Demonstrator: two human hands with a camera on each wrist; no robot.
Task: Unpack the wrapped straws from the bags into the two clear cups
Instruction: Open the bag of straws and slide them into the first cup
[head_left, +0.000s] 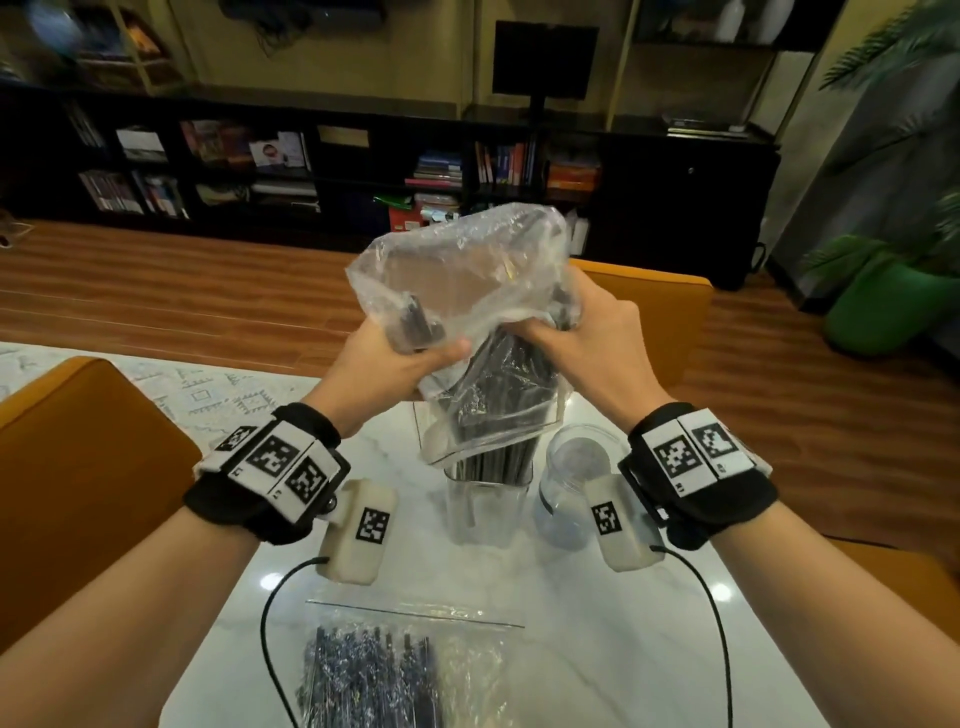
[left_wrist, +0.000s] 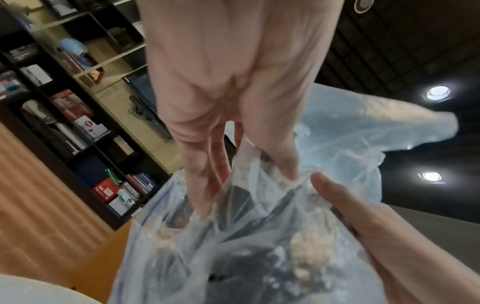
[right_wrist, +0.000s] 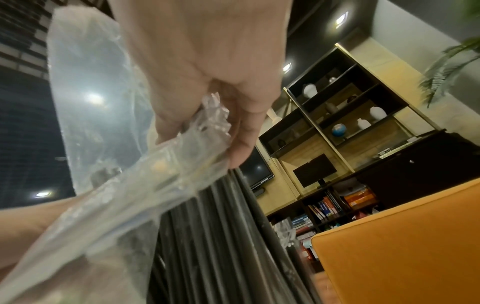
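Both hands hold a clear plastic bag (head_left: 457, 270) upside down over a tall clear cup (head_left: 488, 499) on the white table. My left hand (head_left: 400, 358) grips the bag's left side; my right hand (head_left: 571, 338) grips its right side and the bundle inside. Black wrapped straws (head_left: 498, 384) slide out of the bag's mouth into the cup. In the left wrist view my left hand (left_wrist: 233, 144) pinches the bag (left_wrist: 337, 133). In the right wrist view my right hand (right_wrist: 215, 107) clutches plastic above the straws (right_wrist: 221, 236). A second clear cup (head_left: 576, 483) stands to the right, with no straws seen in it.
Another zip bag of black wrapped straws (head_left: 384, 670) lies flat at the table's (head_left: 545, 597) near edge. Orange chairs stand at the left (head_left: 78, 467) and far side (head_left: 654, 312). Black cables run from both wrist units across the table.
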